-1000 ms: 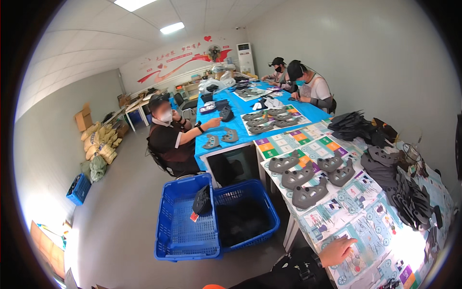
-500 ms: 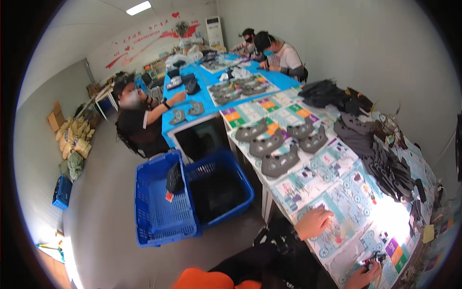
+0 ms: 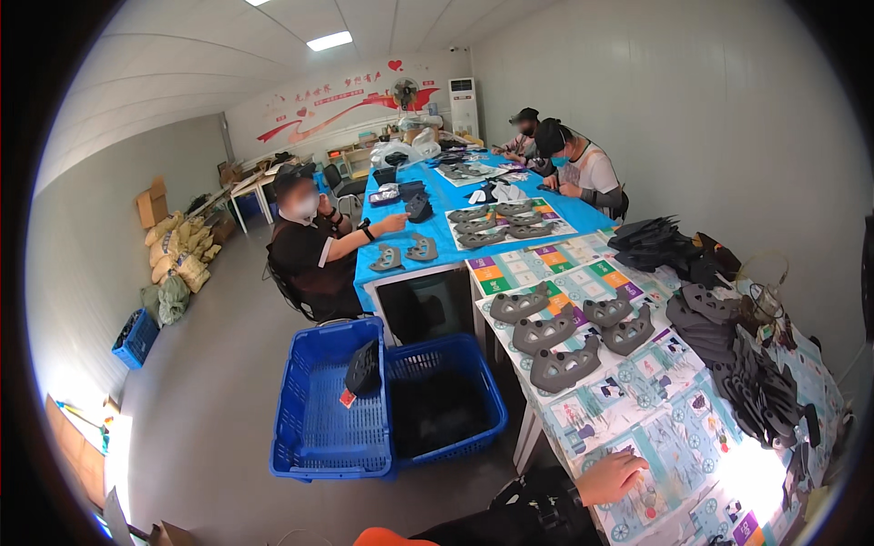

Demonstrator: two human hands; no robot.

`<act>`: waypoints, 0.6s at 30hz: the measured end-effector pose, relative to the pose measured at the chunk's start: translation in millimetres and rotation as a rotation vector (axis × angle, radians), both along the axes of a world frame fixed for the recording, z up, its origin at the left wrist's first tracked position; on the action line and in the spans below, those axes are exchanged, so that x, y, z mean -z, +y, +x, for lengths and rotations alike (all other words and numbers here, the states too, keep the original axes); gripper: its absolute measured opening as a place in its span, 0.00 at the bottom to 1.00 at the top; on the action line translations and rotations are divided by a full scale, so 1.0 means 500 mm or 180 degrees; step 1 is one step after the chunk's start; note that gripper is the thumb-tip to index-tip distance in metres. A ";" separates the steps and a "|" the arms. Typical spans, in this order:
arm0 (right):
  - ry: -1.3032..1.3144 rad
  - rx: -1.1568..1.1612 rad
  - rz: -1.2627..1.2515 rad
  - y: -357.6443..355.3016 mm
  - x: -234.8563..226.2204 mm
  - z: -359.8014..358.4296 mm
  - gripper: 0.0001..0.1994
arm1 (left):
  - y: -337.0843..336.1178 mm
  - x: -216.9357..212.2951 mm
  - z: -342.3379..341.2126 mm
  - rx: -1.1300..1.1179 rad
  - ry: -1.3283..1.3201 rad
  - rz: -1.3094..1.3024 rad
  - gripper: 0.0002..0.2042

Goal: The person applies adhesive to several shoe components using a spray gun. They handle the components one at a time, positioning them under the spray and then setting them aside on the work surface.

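Note:
My left hand (image 3: 614, 477) rests on the patterned table covering (image 3: 678, 437) near the front, its fingers stretched out and nothing held in them. Ahead of it lie several curved dark grey pieces (image 3: 564, 367) with cut-out holes, spread apart on the covering. To the right is a heap of similar dark grey pieces (image 3: 751, 387), overlapping one another. My right hand is outside the picture. At the lower edge, a bit of something small and dark shows, too cut off to name.
Two blue crates (image 3: 332, 405) stand on the floor left of my table, one holding a black item (image 3: 362, 366). Beyond, co-workers sit around a blue-covered table (image 3: 437, 182) with more grey pieces. Bundled tan sacks (image 3: 177, 255) lie by the left wall.
The view has tilted up, so everything sits lower. My right hand, which held a small dark tool-like object at the table's front, has left the picture. My left hand stays over the table covering.

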State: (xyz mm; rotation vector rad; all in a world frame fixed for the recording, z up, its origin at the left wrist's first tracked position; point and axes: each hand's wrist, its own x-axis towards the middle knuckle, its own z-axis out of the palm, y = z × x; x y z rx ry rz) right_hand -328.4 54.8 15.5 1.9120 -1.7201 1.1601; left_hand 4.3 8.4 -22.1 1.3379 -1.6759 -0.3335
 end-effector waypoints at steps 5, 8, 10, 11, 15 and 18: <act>-0.0166 0.0062 0.0055 -0.001 0.003 0.005 0.06 | -0.005 -0.014 -0.002 0.0055 0.0152 -0.0002 0.11; -0.0057 0.0004 -0.0103 -0.007 0.002 0.004 0.07 | -0.006 -0.036 0.010 0.0575 0.2169 0.0823 0.14; -0.0180 -0.0100 -0.0031 -0.008 0.001 0.005 0.07 | -0.005 -0.047 0.046 0.0704 0.3895 0.1270 0.16; -0.0243 -0.0184 0.0080 -0.018 -0.008 0.024 0.08 | -0.001 -0.059 0.073 0.0367 0.4784 0.1250 0.15; -0.0304 -0.0077 0.0113 -0.005 -0.016 0.018 0.09 | 0.003 -0.122 0.133 0.0695 0.5084 0.0670 0.16; -0.0368 0.0003 0.0180 -0.009 -0.001 0.008 0.08 | -0.001 -0.136 0.139 0.0956 0.5112 0.0296 0.21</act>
